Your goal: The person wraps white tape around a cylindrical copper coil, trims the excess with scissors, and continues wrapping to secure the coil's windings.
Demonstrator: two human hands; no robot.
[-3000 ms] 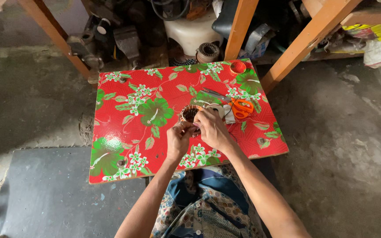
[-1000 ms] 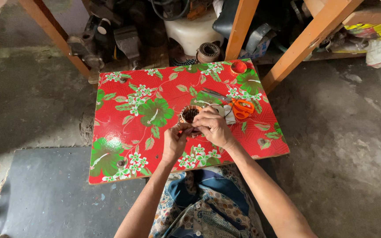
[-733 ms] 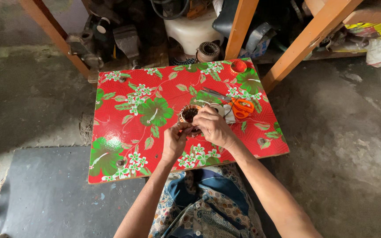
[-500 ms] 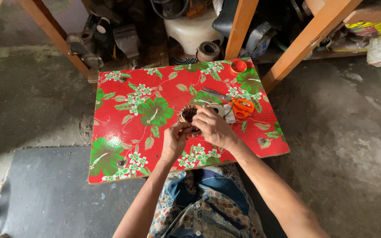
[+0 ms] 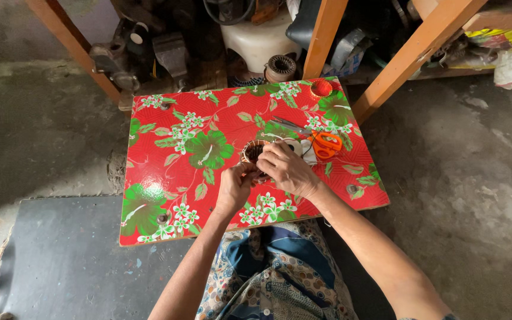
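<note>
A small round coil-like part with copper-brown windings [image 5: 251,151] stands on a low table [image 5: 167,178] covered in red cloth with green leaves and white flowers. My left hand [image 5: 233,186] pinches at the part's near side. My right hand [image 5: 285,169] covers its right side, fingers curled over it. Orange-handled scissors [image 5: 321,142] and a white roll of tape [image 5: 294,146] lie just right of my right hand.
A small red lid [image 5: 321,88] sits at the table's far right corner. Orange wooden legs [image 5: 413,56] and a cluttered shelf with metal parts and a white container [image 5: 256,38] stand behind the table. Concrete floor surrounds it; a dark mat [image 5: 60,261] lies at the left.
Both hands stay on the round part with only slight finger shifts; the part and the things on the table have not moved.
</note>
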